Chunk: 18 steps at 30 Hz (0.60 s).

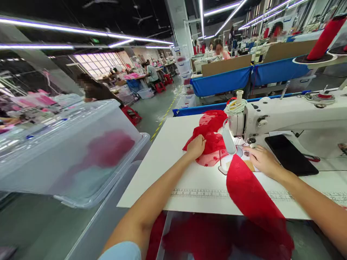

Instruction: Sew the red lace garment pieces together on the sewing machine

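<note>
Workshop: Striplights (pixel 81 31) are glowing over a wide sewing room; a seated person (pixel 153 75) is working at a far bench.
Worktop: White board (pixel 159 155) is carrying a sewing machine (pixel 292 113) along its right side, with ruler marks (pixel 200 194) running along the front edge.
Red cloth: Patterned bunch (pixel 213 131) is lying near the worktop's far left corner, just left of the machine head.
Red strip: Long piece (pixel 244 182) is starting near the needle area and hanging over the front edge.
Left hand: Hand (pixel 196 147) is grasping a fold at the bunch's near left side, fingers curled in.
Right hand: Hand (pixel 261 159) is resting beside the needle area, fingers forward; whether it is gripping anything, cannot tell.
Phone: Black phone (pixel 291 154) is lying just right of that hand.
Handling: Cloth is looking light, limp and thin, probably slippery and prone to creasing; flat edges, pinched close to the needle, are seeming the best hold.
Obscured: Left fingertips are hiding in the folds; the machine head is covering the needle; the strip's lower end is blurring.
</note>
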Each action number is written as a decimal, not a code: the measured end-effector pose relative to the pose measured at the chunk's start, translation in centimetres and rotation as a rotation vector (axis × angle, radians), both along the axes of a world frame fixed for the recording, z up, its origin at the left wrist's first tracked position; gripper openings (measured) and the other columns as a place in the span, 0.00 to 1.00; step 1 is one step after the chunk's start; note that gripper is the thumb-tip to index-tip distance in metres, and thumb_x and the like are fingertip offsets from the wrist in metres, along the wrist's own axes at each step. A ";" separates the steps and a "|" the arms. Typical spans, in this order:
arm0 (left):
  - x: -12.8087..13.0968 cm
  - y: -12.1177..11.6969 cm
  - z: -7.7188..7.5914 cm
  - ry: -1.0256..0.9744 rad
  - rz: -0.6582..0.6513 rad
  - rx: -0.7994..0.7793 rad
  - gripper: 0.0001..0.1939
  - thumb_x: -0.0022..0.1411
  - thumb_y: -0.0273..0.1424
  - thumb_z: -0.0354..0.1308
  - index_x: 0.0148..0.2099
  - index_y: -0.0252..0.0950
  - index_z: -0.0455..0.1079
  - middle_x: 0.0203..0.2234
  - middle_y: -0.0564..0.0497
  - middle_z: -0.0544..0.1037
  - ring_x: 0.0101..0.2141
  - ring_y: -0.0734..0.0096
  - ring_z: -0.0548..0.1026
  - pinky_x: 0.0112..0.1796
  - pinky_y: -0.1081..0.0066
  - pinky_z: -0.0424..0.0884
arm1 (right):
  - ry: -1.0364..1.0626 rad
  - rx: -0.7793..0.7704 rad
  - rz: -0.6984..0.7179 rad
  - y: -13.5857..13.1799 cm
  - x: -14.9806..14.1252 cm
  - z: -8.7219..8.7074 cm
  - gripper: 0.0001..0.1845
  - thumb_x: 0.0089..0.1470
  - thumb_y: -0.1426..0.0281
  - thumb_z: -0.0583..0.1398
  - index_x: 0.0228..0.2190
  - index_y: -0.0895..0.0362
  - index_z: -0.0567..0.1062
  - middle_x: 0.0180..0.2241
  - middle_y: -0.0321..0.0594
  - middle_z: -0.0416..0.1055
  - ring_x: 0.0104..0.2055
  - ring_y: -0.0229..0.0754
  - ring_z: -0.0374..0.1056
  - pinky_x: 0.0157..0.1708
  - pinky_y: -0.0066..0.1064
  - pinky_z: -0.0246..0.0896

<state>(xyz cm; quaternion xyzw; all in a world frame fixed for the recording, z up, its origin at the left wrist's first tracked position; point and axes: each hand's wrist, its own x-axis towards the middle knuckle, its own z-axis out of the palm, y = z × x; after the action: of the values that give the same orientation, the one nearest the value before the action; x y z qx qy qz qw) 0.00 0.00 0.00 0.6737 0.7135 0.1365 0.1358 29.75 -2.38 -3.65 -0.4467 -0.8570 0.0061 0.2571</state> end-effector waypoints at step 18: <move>-0.8 4.2 0.5 -0.125 -0.163 -0.125 0.06 0.63 0.30 0.61 0.43 0.35 0.73 0.31 0.52 0.77 0.30 0.70 0.75 0.34 0.68 0.72 | 0.070 0.019 0.056 -0.3 -0.2 -0.1 0.20 0.58 0.77 0.48 0.38 0.55 0.78 0.41 0.47 0.79 0.43 0.48 0.74 0.41 0.40 0.71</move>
<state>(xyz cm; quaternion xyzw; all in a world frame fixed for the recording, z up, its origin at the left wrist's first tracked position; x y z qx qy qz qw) -0.82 4.17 0.48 0.7097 0.6538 0.1220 0.2326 29.59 -2.66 -3.70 -0.4197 -0.8595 0.0205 0.2909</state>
